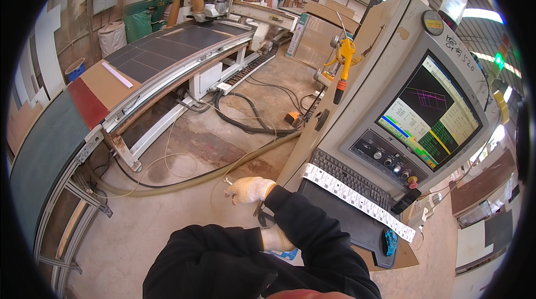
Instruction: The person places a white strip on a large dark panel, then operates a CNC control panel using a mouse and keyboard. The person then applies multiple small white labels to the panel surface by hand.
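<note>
"What colours are beside the grey console (357, 93)?"
"Cream gloves (248, 190), black sleeves (307, 218), a yellow gun-shaped tool (347, 53)."
"And on it?"
"Black keyboard (353, 179), white paper strip (357, 203) patterned with black marks, red knob (412, 179)."

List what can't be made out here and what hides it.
All in the head view:
Left hand: fingers hidden behind the right sleeve.
Small piece in the right hand: mostly covered by the glove, too small to identify.
Blue-and-white thing: mostly hidden by hand and sleeve.
Screen: fine text too small to read.
</note>
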A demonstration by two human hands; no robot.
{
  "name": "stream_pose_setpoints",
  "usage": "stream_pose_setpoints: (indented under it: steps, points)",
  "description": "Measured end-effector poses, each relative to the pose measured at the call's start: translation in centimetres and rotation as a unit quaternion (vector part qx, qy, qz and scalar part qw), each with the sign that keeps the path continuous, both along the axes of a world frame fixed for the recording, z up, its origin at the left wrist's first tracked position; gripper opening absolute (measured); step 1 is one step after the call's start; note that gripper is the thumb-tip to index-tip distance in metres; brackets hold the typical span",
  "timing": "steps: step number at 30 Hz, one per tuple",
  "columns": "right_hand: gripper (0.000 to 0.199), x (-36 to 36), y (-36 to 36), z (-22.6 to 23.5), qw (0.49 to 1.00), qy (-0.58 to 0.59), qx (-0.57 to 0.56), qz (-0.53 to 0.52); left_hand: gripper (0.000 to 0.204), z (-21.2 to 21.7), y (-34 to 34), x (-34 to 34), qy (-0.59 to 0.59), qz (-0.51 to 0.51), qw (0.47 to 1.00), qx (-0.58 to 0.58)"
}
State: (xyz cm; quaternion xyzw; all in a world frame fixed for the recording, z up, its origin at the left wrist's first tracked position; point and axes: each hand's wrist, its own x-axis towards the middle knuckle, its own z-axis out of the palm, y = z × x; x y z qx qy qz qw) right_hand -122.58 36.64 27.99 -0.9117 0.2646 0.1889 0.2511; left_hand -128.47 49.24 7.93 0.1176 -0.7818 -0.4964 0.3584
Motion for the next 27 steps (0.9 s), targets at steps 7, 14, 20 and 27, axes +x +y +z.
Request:
stream_pose_setpoints:
  steps: [7,14,20,27]
  points:
    - [0.049,0.1,0.1,0.3,1.0,0.008,0.0,-0.001,0.046,-0.6,-0.4,0.0,-0.094,0.08,0.975,-0.182]
    - [0.049,0.0,0.1,0.1,1.0,0.001,0.0,-0.002,0.046,0.2,-0.5,-0.3,-0.147,0.018,0.983,-0.106]
    - [0.048,0.1,0.0,-0.1,1.0,0.006,-0.002,0.002,0.047,-1.2,-1.3,-0.1,-0.3,0.27,0.553,-0.729]
    - [0.048,0.1,0.0,0.1,1.0,0.006,-0.001,0.0,0.048,-1.4,-1.4,-0.3,-0.315,0.255,0.616,-0.675]
